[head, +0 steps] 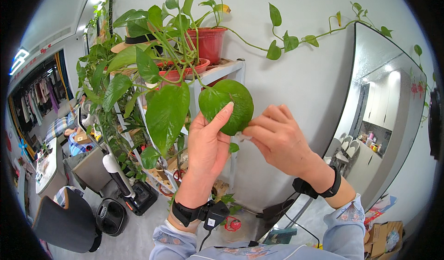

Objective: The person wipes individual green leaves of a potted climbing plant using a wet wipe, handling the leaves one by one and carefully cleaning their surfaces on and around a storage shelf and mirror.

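Note:
My left hand (210, 142) holds a large glossy pothos leaf (239, 100), its thumb pressed on the upper face and the fingers behind. At the leaf's lower right edge, my right hand (274, 135) pinches a small whitish, crumpled piece (242, 137) that looks like tissue or a wipe. The leaf is still on its stem, which runs up to a red plastic pot (173, 73) on the shelf. Another broad pothos leaf (168, 116) hangs just left of my left hand. A second red pot (208, 45) stands behind, with a long vine trailing right along the wall.
A white metal shelf rack (222, 71) carries the plants and a straw hat (133, 41). A tall mirror (378, 114) leans at the right. At the lower left are a floor cleaner (118, 176) and a dark chair (64, 222). A cardboard box (383, 237) sits lower right. Another person is far left.

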